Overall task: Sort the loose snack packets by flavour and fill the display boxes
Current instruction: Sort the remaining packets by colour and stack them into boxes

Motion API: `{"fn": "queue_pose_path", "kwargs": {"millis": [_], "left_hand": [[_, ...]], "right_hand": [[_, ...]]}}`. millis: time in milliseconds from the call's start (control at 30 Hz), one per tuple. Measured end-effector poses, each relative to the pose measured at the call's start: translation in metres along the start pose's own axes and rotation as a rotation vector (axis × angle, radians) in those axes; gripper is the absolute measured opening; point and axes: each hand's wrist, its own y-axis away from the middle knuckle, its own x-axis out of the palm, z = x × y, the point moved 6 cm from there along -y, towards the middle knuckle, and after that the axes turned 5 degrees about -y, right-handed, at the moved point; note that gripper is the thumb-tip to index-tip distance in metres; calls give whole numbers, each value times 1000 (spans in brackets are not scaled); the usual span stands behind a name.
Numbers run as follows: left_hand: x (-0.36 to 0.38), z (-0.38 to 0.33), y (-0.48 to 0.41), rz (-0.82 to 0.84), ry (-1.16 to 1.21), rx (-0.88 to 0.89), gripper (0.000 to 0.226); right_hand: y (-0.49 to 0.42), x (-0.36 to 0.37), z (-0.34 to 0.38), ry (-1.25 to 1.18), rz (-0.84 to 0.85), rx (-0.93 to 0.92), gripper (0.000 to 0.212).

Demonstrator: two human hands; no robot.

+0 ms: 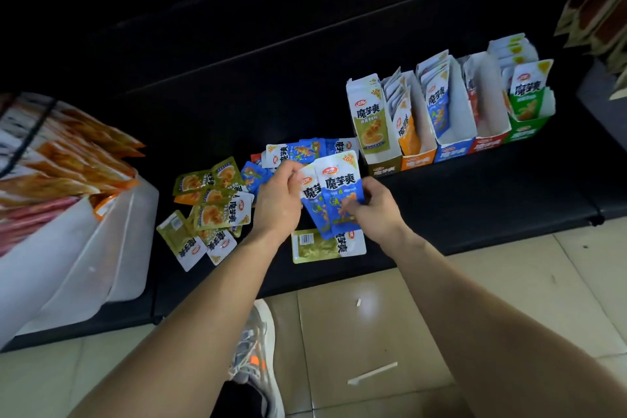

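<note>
Five display boxes stand in a row on the low black shelf (475, 200): olive box (373, 132), orange box (412, 143), blue box (451, 126), red box (487, 126) and green box (529, 112), each holding upright packets. Two blue packets (334, 200) are held upright and overlapping above the shelf, left of the olive box. The left hand (278, 200) has its fingers (291, 173) curled round their left edge. The right hand (373, 210) pinches the front packet's lower right part with bent fingers (353, 207). One olive packet (325, 246) lies back-up on the shelf just below them. About three loose blue packets (305, 149) lie behind the hands. To the left is an overlapping olive pile (210, 210) of roughly seven; the exact count is unclear. A white bin (101, 248) of orange packets sits at far left.
</note>
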Motion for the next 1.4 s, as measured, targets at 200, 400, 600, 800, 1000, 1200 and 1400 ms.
{"fn": "queue_pose_path", "kwargs": {"millis": [200, 400, 600, 800, 1000, 1200, 1400], "left_hand": [[8, 7, 2, 60, 164, -78, 24], [1, 79, 2, 85, -344, -197, 45], [13, 127, -24, 135, -564, -236, 79], [24, 132, -33, 106, -791, -133, 66], [30, 99, -9, 60, -834, 108, 24], [71, 73, 24, 352, -401, 53, 62], [60, 92, 28, 155, -470, -32, 48]], "right_hand": [[6, 3, 0, 7, 100, 23, 18], [-4, 16, -17, 75, 121, 79, 11], [-20, 18, -39, 56, 73, 116, 12], [-27, 10, -52, -54, 26, 177, 14], [-23, 11, -49, -74, -5, 192, 18], [-18, -7, -49, -66, -118, 191, 16], [-17, -26, -64, 29, -194, 211, 13]]}}
